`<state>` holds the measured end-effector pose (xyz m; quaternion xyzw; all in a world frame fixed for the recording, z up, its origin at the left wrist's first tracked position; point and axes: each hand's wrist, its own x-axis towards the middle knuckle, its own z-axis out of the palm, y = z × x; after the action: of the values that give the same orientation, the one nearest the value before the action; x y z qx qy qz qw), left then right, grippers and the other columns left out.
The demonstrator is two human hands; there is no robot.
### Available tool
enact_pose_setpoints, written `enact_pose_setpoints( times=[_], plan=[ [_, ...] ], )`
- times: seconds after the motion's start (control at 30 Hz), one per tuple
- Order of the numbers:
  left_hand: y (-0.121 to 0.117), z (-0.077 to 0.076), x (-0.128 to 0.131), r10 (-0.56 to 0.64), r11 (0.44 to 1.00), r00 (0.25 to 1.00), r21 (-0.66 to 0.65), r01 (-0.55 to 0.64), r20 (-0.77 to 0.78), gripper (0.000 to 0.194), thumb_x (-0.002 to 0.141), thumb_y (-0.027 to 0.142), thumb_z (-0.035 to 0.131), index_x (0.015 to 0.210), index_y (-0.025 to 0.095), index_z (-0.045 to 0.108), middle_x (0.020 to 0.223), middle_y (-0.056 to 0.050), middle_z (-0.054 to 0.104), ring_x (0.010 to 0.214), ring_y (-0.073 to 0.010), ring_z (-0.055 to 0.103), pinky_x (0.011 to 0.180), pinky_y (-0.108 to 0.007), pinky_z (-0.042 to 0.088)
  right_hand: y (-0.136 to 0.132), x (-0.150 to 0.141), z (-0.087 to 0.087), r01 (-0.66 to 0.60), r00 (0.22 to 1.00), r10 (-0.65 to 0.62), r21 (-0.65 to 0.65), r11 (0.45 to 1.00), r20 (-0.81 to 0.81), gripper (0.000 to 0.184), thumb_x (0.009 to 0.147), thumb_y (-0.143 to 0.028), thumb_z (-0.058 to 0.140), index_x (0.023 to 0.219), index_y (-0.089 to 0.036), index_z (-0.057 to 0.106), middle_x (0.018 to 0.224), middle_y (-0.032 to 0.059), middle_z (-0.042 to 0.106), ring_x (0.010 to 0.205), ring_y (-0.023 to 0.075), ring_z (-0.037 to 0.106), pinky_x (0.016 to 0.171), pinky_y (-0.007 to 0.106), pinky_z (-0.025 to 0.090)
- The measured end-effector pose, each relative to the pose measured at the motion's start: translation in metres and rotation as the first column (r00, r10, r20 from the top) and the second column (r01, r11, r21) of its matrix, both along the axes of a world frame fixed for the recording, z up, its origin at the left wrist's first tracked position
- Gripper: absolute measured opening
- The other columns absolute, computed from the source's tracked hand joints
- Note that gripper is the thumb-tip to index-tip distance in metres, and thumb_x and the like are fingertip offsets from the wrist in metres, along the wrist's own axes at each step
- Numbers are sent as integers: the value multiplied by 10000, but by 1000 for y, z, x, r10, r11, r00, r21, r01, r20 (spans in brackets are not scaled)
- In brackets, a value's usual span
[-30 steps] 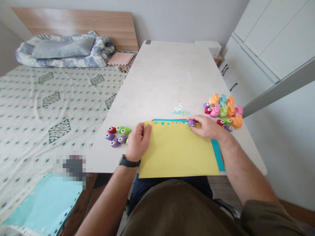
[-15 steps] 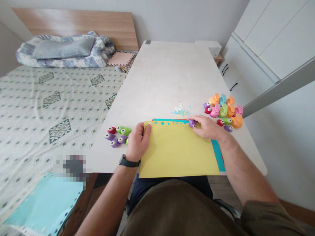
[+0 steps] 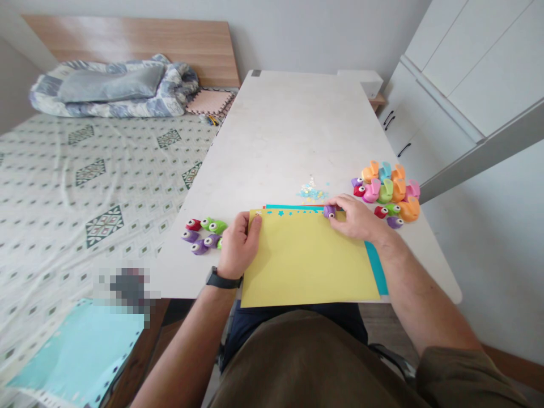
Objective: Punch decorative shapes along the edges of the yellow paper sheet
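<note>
A sheet of yellow paper (image 3: 312,260) lies in front of me, with a row of small punched shapes along its far edge. Blue paper (image 3: 376,269) shows beneath it at the right and the top. My left hand (image 3: 238,245) grips the yellow sheet's upper left corner, thumb on top. My right hand (image 3: 355,218) is closed around a small purple craft punch (image 3: 328,211) at the far edge of the sheet. Beyond that edge lies a little heap of blue, yellow and white paper cut-outs (image 3: 312,191).
Several small punches (image 3: 199,247) in red, green and purple stand left of my left hand. A cluster of larger orange, pink, green and blue punches (image 3: 385,191) is at the right of the white table (image 3: 297,124). A punched light-blue sheet (image 3: 83,351) lies at lower left, beside the bed.
My right hand and the purple punch have shifted slightly left along the paper's far edge. My left hand holds the same corner as before.
</note>
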<state>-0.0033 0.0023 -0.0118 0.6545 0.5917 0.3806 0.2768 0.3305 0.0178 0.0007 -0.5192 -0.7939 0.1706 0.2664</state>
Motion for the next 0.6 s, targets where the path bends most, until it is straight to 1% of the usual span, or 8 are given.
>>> enact_pose_setpoints(
  times=[0.07, 0.13, 0.23, 0.37, 0.6],
  plan=[
    [0, 0, 0, 0, 1000, 1000, 5, 0, -5, 248, 1031, 446, 544, 1017, 219, 645, 825, -31, 683, 721, -168, 608, 635, -259, 485, 1, 0, -1, 17, 1000, -17, 20, 1000, 2, 332, 809, -161, 688, 1135, -223, 695, 1111, 96, 723, 1048, 270, 688, 969, 418, 541],
    [0, 0, 0, -4, 1000, 1000, 8, 4, -5, 249, 1030, 444, 543, 1014, 218, 644, 829, -35, 687, 718, -170, 608, 634, -260, 485, 1, 0, -2, 29, 999, -28, 22, 999, -26, 318, 812, -159, 694, 1124, -218, 688, 1085, 93, 724, 1004, 259, 693, 934, 405, 551],
    [0, 0, 0, -2, 1000, 1000, -1, 2, 1, 241, 1028, 440, 544, 1021, 221, 644, 847, -37, 698, 716, -169, 607, 627, -259, 483, 2, 0, -2, 19, 998, -16, 36, 999, -61, 233, 823, -155, 690, 1046, -219, 687, 1014, 76, 724, 946, 246, 688, 896, 394, 551],
    [0, -2, -1, 1, 1000, 1000, -10, -1, 4, 243, 1027, 446, 545, 1027, 223, 643, 846, -35, 700, 720, -169, 614, 623, -258, 482, 3, 0, -1, 17, 997, -11, 76, 997, -72, 140, 861, -176, 683, 990, -227, 703, 981, 73, 725, 941, 252, 675, 901, 406, 533],
    [0, -1, -1, -2, 1000, 1000, -5, 2, -1, 240, 1033, 448, 546, 1027, 226, 639, 882, -35, 726, 732, -168, 631, 633, -266, 479, 4, -1, -1, 38, 997, -32, 75, 996, -77, 97, 865, -166, 677, 937, -223, 708, 936, 68, 718, 907, 244, 669, 862, 393, 525]
  ],
)
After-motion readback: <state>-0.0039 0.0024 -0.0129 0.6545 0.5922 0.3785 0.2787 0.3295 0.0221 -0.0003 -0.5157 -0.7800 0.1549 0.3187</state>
